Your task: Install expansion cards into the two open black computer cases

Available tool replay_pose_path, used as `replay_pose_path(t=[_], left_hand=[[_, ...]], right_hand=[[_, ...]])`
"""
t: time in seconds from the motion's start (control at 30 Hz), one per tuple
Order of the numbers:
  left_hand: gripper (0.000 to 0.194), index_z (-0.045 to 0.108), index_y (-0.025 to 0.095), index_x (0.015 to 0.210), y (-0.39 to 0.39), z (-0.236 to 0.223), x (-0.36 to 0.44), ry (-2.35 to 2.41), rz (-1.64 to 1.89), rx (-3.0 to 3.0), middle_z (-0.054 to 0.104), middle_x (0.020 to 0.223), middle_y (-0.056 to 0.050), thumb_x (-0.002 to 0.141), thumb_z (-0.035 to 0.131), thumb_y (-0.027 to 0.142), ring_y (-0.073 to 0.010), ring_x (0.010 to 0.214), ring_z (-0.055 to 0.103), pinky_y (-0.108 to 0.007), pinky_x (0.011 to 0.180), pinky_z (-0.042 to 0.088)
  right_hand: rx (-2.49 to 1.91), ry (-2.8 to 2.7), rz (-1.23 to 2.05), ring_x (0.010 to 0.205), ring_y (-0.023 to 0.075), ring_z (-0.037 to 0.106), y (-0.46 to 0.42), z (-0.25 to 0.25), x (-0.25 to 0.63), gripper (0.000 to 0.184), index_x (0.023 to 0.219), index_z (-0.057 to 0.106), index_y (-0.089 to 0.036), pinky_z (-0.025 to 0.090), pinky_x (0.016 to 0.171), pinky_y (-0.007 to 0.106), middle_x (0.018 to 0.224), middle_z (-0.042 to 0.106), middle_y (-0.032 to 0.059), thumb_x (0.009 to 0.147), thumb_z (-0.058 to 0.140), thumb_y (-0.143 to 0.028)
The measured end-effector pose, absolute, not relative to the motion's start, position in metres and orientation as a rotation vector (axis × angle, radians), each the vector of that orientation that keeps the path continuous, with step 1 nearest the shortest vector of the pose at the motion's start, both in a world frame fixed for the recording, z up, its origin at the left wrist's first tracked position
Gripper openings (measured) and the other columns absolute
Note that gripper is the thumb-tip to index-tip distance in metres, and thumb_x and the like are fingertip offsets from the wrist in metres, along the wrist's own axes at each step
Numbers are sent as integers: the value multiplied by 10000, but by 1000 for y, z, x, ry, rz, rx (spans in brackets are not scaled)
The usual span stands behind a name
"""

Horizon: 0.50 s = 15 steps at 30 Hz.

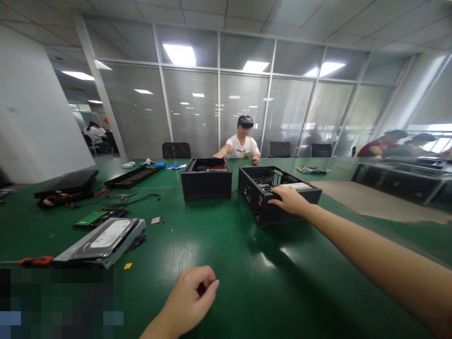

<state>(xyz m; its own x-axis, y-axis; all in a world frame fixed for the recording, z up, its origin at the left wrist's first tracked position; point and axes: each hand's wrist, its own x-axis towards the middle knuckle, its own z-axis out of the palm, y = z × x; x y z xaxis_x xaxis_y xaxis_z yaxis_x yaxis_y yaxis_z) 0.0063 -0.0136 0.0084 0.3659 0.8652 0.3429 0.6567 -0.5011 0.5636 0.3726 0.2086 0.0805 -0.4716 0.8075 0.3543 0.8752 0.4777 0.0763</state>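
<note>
My right hand point(289, 200) reaches forward and grips the near top edge of a black computer case point(282, 219). Its thumb lies against the outer wall and the fingers go over the rim. The case stands open at the top, with cables and metal parts visible inside. Low in the middle, my left hand point(189, 299) hovers over the green table with its fingers curled toward the thumb; I see nothing in it. A second black computer case point(206, 186) stands to the left of the first. A person point(243, 143) across the table rests one hand on its rim.
At left are a hard drive point(109, 233) in a metal bracket, an orange-handled screwdriver point(37, 261), a green circuit board point(90, 218), loose cables point(130, 200), a black panel point(132, 176) and a yellow piece point(128, 266). Another case point(399, 181) stands right, near a brown sheet point(367, 197).
</note>
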Motion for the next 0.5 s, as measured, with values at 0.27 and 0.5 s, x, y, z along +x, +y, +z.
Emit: replay_pose_path(t=[0.27, 0.5], left_hand=[[339, 527, 194, 670, -6, 6, 4, 1447, 976, 2096, 499, 565, 36, 957, 457, 360, -133, 543, 511, -240, 556, 360], [279, 549, 189, 1039, -1, 4, 8, 1441, 1133, 1686, 582, 635, 42, 944, 485, 443, -154, 534, 564, -261, 528, 461]], right_hand=[[-1359, -2539, -246, 978, 285, 629, 147, 95, 362, 398, 1108, 649, -177, 446, 843, 382, 1039, 700, 116, 912, 570, -514], [-1146, -2650, -138, 830, 252, 642, 12, 103, 324, 383, 1028, 661, -188, 449, 723, 362, 893, 696, 93, 888, 598, -540]])
